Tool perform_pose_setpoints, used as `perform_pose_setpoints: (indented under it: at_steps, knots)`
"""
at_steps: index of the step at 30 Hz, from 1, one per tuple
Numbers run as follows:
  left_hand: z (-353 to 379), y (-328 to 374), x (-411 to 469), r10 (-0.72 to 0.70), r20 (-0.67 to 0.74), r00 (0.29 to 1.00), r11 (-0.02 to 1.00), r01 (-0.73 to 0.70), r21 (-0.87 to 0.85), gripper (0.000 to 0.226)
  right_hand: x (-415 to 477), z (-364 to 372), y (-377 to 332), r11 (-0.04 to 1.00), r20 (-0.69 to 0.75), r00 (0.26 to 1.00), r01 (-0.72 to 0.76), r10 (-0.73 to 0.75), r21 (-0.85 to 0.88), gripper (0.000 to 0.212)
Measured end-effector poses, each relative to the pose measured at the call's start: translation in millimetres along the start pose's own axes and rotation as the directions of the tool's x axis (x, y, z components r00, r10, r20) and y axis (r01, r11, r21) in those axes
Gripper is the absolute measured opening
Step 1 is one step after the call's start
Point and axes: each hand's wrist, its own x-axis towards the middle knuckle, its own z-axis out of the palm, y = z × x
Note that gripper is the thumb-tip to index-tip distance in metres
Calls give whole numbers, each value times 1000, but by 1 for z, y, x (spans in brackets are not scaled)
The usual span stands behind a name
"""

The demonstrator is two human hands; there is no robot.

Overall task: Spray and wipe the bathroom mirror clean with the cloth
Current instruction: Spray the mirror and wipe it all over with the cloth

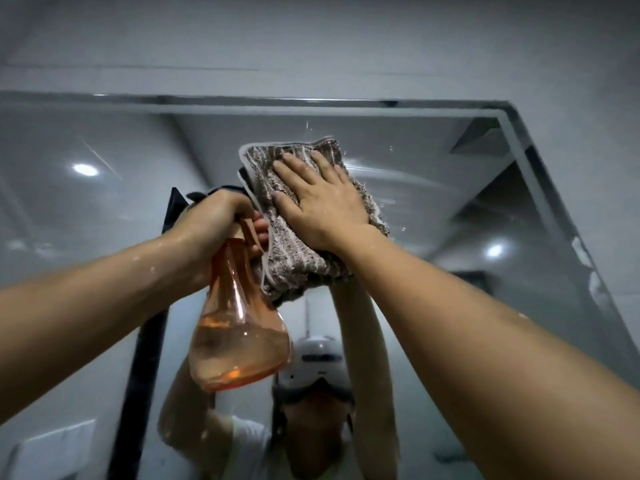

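Observation:
The bathroom mirror (90, 209) fills most of the view, seen from below, with its bevelled top edge overhead. A folded brown-and-white striped cloth (294, 251) lies flat against the glass near the top middle. My right hand (318, 199) presses on it with fingers spread. Just left of the cloth, my left hand (214, 220) grips the neck and trigger of an orange see-through spray bottle (239, 334), which hangs upright and is partly filled with liquid. Small droplets dot the glass around the cloth and both forearms.
The mirror's right edge (568, 216) slants down beside a pale wall. The glass reflects a person with raised arms and a white headset, ceiling lights, a vent and a dark door frame. A pale ceiling or wall band runs above the mirror.

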Motion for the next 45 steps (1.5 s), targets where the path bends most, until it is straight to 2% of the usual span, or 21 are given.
perform_pose_setpoints:
  at_steps: [6, 11, 16, 21, 26, 33, 38, 41, 45]
  knots:
    - [52, 9, 2, 36, 50, 998, 998, -38, 45, 21, -10, -15, 69, 990, -59, 988, -143, 143, 0, 53]
    - [86, 4, 1, 65, 77, 995, 998, -64, -19, 15, -48, -27, 145, 954, -83, 950, -299, 300, 24, 54]
    - [82, -3, -8, 62, 131, 989, 997, -57, -46, 17, -55, -26, 143, 922, -43, 921, -388, 387, -10, 59]
    - [34, 5, -8, 101, 28, 995, 995, -100, -23, 15, -34, -16, 83, 972, -20, 974, -227, 226, -60, 70]
    - [-40, 6, -15, 53, -23, 998, 996, -54, -64, 15, -10, 6, -33, 998, 11, 999, -52, 52, -24, 62]
    - [-164, 1, -26, 22, -130, 991, 999, -28, -40, 13, 19, 32, -152, 999, 16, 999, 42, -42, -13, 60]
    - [-242, 6, -38, 43, -223, 974, 996, -24, 88, 11, 39, 47, -232, 995, 32, 995, 99, -99, 5, 60]
    - [-270, 9, -45, 51, -267, 962, 994, -23, 104, 11, 48, 51, -258, 992, 37, 991, 127, -128, 9, 61]
    - [-281, 8, -53, 50, -293, 955, 994, -18, 111, 11, 49, 49, -252, 989, 30, 989, 145, -145, 20, 58]
